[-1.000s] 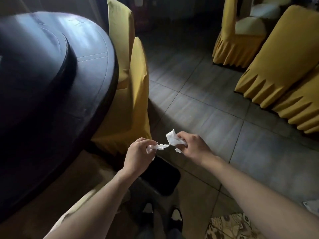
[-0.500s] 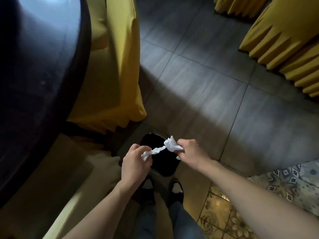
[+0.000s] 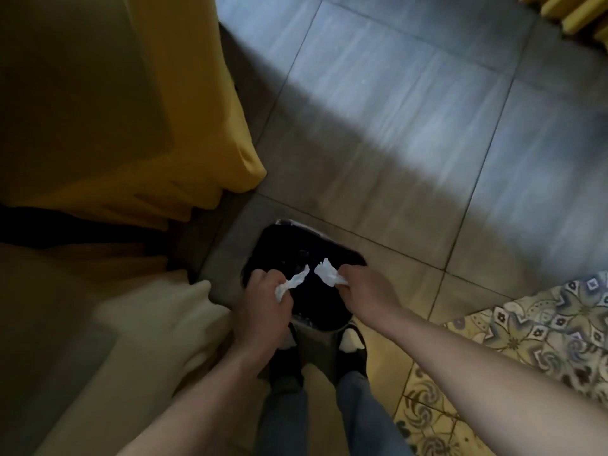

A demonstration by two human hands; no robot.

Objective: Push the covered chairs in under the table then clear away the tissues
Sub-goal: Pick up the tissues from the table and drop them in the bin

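left hand [image 3: 263, 301] pinches one crumpled tissue [image 3: 292, 284]; right hand [image 3: 362, 291] pinches a second tissue [image 3: 327, 273]. both are held directly over the open mouth of the black-lined waste bin [image 3: 283, 245], judged ready for dropping. tissue tips are just apart. yellow covered chair [image 3: 131, 126] stands near the bin's left; tiled floor [image 3: 394, 126] lies beyond.

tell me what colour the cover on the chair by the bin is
Mustard yellow. The chair cover shows plainly in the head view, just left of the black bin.
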